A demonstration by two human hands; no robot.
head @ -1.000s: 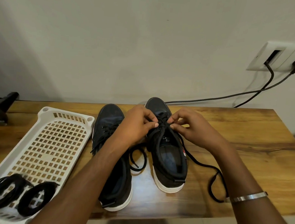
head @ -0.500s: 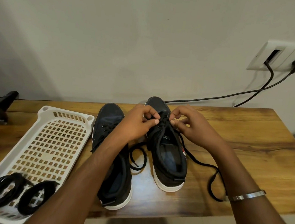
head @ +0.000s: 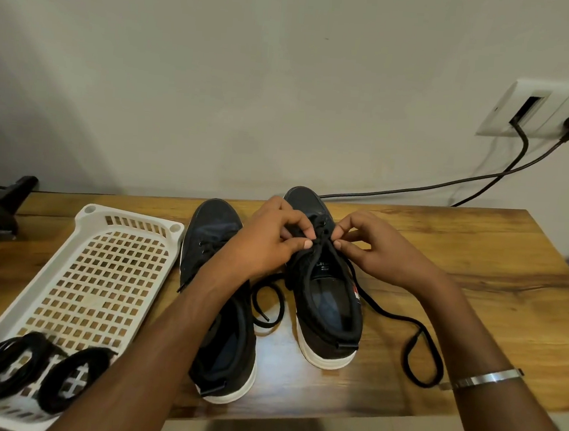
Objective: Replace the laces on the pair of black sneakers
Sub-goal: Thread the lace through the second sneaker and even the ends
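Both hands have shifted little in the last second: left hand [head: 266, 244] and right hand [head: 379, 254] stay pinched on the lace [head: 401, 316] at the right sneaker's [head: 325, 287] eyelets on the tabletop [head: 478, 266]. Unlacing looks barely begun; two coiled laces [head: 39, 371] wait in the tray [head: 79, 225], far left.

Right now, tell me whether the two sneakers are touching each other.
Cannot tell. In the head view the left forearm covers the strip between the left sneaker and the right sneaker; table shows between their heels only.
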